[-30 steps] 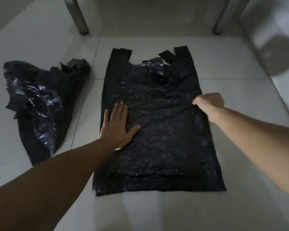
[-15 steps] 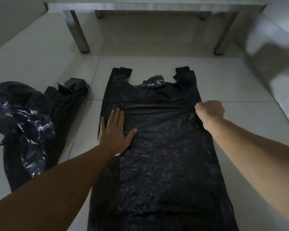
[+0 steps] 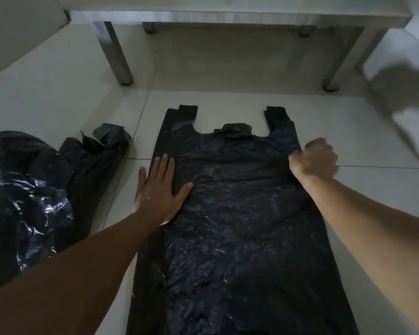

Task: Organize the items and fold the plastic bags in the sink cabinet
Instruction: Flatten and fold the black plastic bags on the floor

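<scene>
A black plastic bag (image 3: 240, 226) lies spread flat on the white tiled floor, its two handles pointing away from me. My left hand (image 3: 159, 189) presses flat on the bag's left edge with the fingers straight. At the bag's right edge, just below the right handle, my right hand (image 3: 313, 160) is curled and blurred; it seems to pinch the edge. A second black bag (image 3: 34, 197) lies crumpled on the floor to the left, apart from both hands.
Metal legs (image 3: 114, 52) (image 3: 344, 61) of a steel sink unit stand on the floor beyond the bag, under a steel top edge (image 3: 228, 16). White walls rise at the left and right. Tile joints cross the floor (image 3: 385, 184).
The view has tilted up, showing more of the sink unit. Both hands have slid toward the handle end of the bag, and the bag's top looks smoother.
</scene>
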Demonstrator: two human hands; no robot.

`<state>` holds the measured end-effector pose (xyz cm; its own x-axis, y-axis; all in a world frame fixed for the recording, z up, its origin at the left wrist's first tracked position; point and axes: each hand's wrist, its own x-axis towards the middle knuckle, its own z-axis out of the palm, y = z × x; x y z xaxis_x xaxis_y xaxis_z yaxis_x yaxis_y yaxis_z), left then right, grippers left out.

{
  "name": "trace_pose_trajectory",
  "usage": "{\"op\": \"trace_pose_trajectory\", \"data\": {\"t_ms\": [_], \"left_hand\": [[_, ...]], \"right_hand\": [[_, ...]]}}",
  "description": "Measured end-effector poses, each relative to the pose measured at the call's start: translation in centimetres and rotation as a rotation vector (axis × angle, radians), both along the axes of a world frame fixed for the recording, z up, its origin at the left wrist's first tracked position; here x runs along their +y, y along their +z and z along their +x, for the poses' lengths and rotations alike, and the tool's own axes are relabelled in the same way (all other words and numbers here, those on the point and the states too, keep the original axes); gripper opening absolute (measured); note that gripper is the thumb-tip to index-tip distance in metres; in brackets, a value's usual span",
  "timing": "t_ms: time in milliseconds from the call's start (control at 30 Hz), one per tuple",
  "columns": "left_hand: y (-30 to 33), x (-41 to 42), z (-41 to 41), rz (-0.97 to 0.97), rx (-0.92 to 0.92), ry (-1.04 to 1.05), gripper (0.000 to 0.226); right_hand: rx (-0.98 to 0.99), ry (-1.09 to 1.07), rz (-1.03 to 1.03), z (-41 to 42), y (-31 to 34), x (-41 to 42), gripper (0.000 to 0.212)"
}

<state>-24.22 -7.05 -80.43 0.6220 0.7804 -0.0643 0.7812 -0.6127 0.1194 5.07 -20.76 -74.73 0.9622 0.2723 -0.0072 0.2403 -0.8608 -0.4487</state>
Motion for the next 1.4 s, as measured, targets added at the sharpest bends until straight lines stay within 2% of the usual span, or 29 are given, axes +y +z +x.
{"op": "trace_pose_trajectory", "data": {"t_ms": [67,133,200,300,400,467,567,633,700,733,800,867,933,1033,1100,1200,1300,1400], "left_hand": [[-0.6,0.0,-0.1,0.015,-0.043,0.005,0.094],[-0.8,0.0,0.1,0.037,-0.081,0.024,0.095],[-0.6,-0.1,0.0,0.052,-0.123,0.032,0.096],[-0.6,-0.2,-0.2,0.022,-0.236,0.041,0.097],[-0.6,0.0,-0.6,-0.034,-0.322,0.053,0.097],[-0.5,-0.1,-0.8,-0.066,-0.386,0.044,0.093],[-0.5,0.1,-0.9,-0.085,-0.431,0.019,0.086],[-0.6,0.1,-0.8,-0.069,-0.421,0.01,0.083],[-0.6,0.1,-0.7,-0.055,-0.402,0.017,0.083],[-0.6,0.2,-0.7,-0.051,-0.396,0.021,0.083],[-0.5,0.2,-0.7,-0.047,-0.399,0.021,0.082],[-0.4,0.2,-0.6,-0.044,-0.404,0.02,0.081],[-0.5,0.2,-0.5,-0.043,-0.403,0.021,0.081],[-0.5,0.3,-0.6,-0.039,-0.392,0.014,0.082],[-0.5,0.3,-0.7,-0.04,-0.377,0.012,0.082],[-0.5,0.3,-0.6,-0.041,-0.362,0.007,0.082],[-0.6,0.2,-0.5,-0.033,-0.335,-0.01,0.08],[-0.9,0.2,-0.5,-0.027,-0.324,-0.013,0.08]], "right_hand": [[-0.229,0.139,0.053,-0.6,0.2,1.4,0.035],[-0.268,0.335,0.137,-1.2,0.8,3.7,0.045],[-0.122,0.47,0.105,-1.3,1.2,6.4,0.058],[0.127,0.537,-0.012,-1.5,1.4,9.3,0.062],[0.174,0.521,-0.001,-1.3,0.7,10.6,0.055],[0.119,0.478,-0.004,-1.5,0.6,11.1,0.051],[-0.175,0.5,-0.056,-3.4,0.9,12.7,0.048],[-0.324,0.688,0.094,-5.5,0.9,14.3,0.036],[-0.316,0.963,0.172,-7.7,0.5,16.1,0.025],[-0.268,1.071,0.092,-8.7,-0.1,16.9,0.025],[-0.146,1.181,-0.204,-10.2,-1.8,18.2,0.047],[-0.148,1.184,-0.404,-10.8,-3.3,18.9,0.063],[-0.208,1.164,-0.428,-11.0,-4.0,18.7,0.066],[-0.378,1.102,-0.233,-11.0,-2.6,16.9,0.066],[-0.406,1.005,-0.081,-10.8,-1.5,14.5,0.064],[-0.398,0.944,-0.047,-11.1,-2.0,9.4,0.067],[-0.305,1.007,-0.265,-9.9,-3.6,7.8,0.075],[-0.138,0.911,-0.382,-6.3,-4.0,9.7,0.077]]}}
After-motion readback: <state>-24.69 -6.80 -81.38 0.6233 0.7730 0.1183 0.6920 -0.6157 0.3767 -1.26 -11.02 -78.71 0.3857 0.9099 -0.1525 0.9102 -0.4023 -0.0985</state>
